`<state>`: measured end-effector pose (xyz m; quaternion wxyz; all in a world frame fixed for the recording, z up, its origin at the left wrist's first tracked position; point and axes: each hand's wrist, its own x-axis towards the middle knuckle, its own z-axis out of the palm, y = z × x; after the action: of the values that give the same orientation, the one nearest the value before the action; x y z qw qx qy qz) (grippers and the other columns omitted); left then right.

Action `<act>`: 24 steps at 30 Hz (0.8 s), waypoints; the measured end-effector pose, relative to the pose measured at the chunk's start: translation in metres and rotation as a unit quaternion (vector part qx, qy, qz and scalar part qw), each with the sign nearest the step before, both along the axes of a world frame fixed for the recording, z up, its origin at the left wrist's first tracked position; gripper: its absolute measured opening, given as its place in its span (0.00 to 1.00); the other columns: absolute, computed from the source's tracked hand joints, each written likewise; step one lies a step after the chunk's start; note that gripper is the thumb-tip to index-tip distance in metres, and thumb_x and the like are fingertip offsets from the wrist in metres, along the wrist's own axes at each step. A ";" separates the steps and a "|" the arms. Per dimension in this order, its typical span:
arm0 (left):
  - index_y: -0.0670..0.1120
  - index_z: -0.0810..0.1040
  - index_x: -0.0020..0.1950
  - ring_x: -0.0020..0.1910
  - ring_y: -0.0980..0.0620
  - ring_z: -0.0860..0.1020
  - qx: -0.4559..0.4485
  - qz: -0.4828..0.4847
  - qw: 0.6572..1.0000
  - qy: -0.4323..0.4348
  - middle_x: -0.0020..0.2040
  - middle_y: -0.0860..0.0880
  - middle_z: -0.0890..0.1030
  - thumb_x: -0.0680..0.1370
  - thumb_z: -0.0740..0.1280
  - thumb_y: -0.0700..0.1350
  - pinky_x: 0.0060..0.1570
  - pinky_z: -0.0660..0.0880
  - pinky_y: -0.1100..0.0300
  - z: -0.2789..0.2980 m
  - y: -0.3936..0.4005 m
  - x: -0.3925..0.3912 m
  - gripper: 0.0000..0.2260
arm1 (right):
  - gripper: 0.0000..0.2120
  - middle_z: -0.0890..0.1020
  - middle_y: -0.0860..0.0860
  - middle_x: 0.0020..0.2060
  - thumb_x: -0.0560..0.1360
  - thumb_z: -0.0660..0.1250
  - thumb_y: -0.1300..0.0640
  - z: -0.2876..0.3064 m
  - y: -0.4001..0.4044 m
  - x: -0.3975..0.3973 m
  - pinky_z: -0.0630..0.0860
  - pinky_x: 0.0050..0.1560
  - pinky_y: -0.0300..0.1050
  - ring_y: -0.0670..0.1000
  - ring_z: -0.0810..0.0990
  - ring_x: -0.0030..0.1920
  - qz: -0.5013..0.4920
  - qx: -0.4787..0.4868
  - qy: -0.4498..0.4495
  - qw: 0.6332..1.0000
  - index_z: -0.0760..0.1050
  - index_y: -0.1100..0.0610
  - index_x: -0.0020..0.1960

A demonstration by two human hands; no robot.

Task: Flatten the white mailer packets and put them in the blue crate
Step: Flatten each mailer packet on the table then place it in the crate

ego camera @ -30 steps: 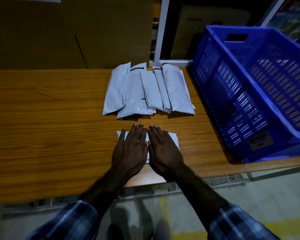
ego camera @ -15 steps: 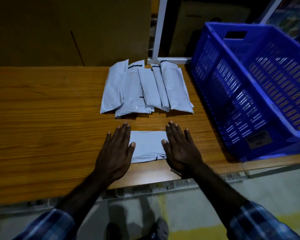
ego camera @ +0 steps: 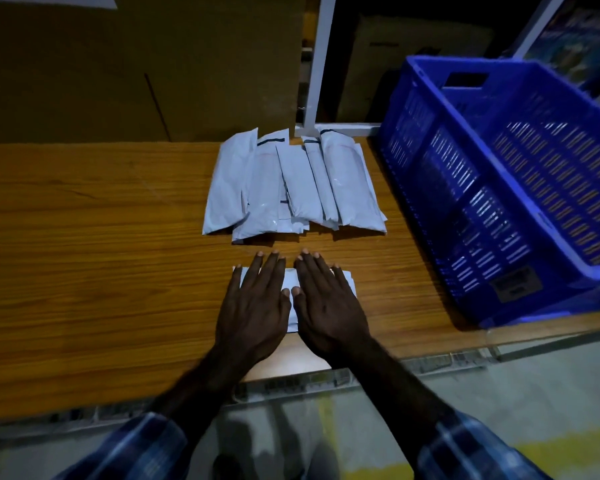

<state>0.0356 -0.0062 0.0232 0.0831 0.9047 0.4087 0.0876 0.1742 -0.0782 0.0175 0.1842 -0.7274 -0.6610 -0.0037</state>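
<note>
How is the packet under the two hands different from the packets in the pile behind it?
The packet under the hands lies alone, crosswise, pressed by the left hand and right hand. The pile of packets lies untouched, lengthwise and overlapping, nearer the blue crate. Both are white mailers on the table.

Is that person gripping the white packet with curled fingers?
No, both the left hand and right hand lie flat with straight fingers on the white packet.

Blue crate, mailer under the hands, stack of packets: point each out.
blue crate (ego camera: 430, 188): head view, near slatted side wall.
mailer under the hands (ego camera: 290, 279): head view, strip showing between the hands.
stack of packets (ego camera: 267, 188): head view, middle of a left packet.
</note>
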 end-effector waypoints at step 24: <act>0.41 0.69 0.74 0.74 0.44 0.66 0.032 -0.186 0.977 -0.098 0.74 0.42 0.68 0.79 0.59 0.51 0.73 0.58 0.48 -0.003 0.023 -0.060 0.25 | 0.27 0.68 0.63 0.73 0.82 0.55 0.49 0.018 -0.039 0.024 0.73 0.65 0.60 0.62 0.67 0.73 0.058 -0.091 0.001 0.994 0.61 0.62 0.76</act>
<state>-0.0247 0.0167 0.0204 0.1091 0.9539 0.2203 0.1720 0.1987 -0.1174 0.0355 0.1178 -0.7013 -0.6998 0.0683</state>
